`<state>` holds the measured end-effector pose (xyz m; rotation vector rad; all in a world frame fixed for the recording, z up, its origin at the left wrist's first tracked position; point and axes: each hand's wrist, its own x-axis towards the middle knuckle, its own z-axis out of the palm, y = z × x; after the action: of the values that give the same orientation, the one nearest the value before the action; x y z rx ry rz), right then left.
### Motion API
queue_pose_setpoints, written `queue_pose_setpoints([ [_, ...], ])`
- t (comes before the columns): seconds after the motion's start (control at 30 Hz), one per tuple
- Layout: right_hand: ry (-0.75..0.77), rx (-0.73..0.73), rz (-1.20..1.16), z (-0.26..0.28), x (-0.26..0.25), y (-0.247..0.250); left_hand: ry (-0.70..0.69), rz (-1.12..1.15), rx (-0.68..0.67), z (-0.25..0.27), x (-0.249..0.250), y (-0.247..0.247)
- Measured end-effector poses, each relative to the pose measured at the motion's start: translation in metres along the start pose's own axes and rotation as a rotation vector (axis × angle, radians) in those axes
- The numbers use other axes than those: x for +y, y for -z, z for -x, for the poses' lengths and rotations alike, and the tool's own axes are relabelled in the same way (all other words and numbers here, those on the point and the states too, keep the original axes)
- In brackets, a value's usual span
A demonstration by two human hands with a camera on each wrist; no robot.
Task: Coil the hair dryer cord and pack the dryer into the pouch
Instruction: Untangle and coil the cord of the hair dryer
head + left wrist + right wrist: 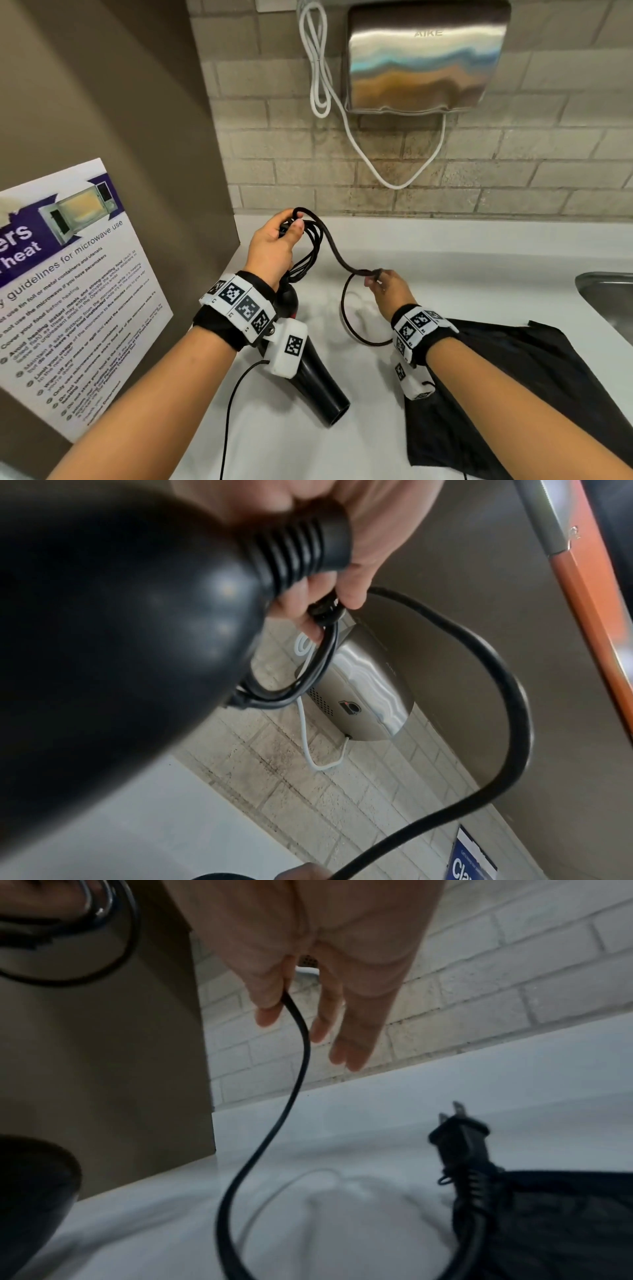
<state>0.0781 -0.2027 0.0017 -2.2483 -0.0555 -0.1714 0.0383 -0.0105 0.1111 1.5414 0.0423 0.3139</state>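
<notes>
My left hand [291,222] grips several loops of the black cord [310,250] above the back left of the white counter. In the left wrist view the fingers [308,615] curl round the coil [308,680]. The black hair dryer [315,383] sits below that wrist; its body [120,642] fills that view, the ribbed cord sleeve against the palm. My right hand [371,279] pinches the cord further along between thumb and forefinger [270,1007]. From there the cord [270,1137] loops down to the plug [459,1139], at the edge of the black pouch [513,394], flat under my right forearm.
A steel hand dryer [424,58] with a white cable [322,68] hangs on the brick wall behind. A sink rim [606,298] shows at the right edge. A brown side panel with a microwave poster [68,291] closes off the left. The counter [462,246] is white.
</notes>
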Motion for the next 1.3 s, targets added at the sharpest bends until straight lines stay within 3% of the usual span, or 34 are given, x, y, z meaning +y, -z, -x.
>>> queue_pose_setpoints([
  [0.2,0.070,0.148,-0.319,-0.019,-0.056,0.016,0.002,-0.026,-0.038,0.001,0.001,0.004],
  [0.37,0.257,0.118,-0.539,-0.024,-0.129,0.053,0.015,0.020,-0.053,-0.002,-0.004,0.008],
  [0.53,0.379,0.120,-0.475,-0.014,-0.137,0.058,0.004,-0.001,-0.068,-0.003,-0.006,0.014],
  [0.73,0.414,0.057,-0.231,0.002,-0.098,0.043,0.006,-0.047,-0.026,-0.005,-0.006,0.019],
  [0.8,0.412,-0.046,-0.165,0.008,-0.086,0.041,0.007,-0.032,-0.031,-0.006,-0.007,0.022],
  [0.93,0.271,-0.457,-0.124,0.019,-0.074,0.043,-0.017,-0.026,-0.011,-0.008,-0.008,0.023],
  [1.07,0.095,-0.649,-0.176,0.023,-0.065,0.044,-0.019,0.064,0.004,-0.009,-0.009,0.021],
  [1.3,-0.022,-1.040,0.272,0.031,-0.052,0.033,-0.083,0.053,0.088,-0.019,-0.004,0.023],
])
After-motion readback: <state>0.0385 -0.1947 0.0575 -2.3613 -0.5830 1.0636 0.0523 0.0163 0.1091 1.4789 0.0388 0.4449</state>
